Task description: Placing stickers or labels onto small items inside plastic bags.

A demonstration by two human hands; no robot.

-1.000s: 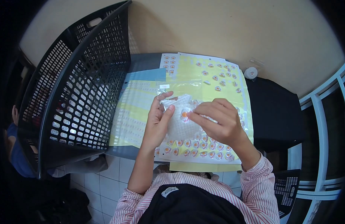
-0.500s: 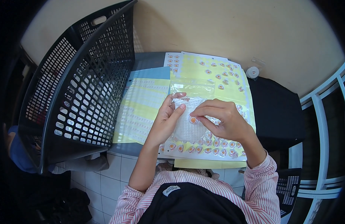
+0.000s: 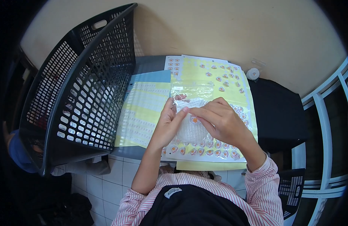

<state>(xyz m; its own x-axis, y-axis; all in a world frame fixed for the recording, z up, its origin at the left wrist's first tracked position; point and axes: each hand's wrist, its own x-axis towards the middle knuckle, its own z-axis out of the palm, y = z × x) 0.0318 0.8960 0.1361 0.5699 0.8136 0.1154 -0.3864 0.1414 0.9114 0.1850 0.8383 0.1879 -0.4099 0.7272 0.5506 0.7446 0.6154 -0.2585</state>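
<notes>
My left hand (image 3: 167, 122) holds the left edge of a clear plastic bag (image 3: 192, 94) with a white mesh pad inside. My right hand (image 3: 221, 122) rests on the bag's right side, its forefinger pressing a small round orange-and-white sticker (image 3: 194, 119) onto the bag. Under the bag lies a yellow sheet (image 3: 208, 71) carrying several more round stickers, some along its near edge (image 3: 204, 152). A second yellow sheet (image 3: 145, 109) with rows of small white labels lies to the left.
A large black mesh basket (image 3: 79, 90) stands tilted at the left of the dark table (image 3: 279, 113). A small white roll (image 3: 252, 73) sits at the far right by the beige wall. White window frames are at the right, tiled surface below the table's edge.
Both hands and the bag have shifted slightly toward the far side of the sheet. My right forefinger now presses the sticker down nearer the bag's middle.
</notes>
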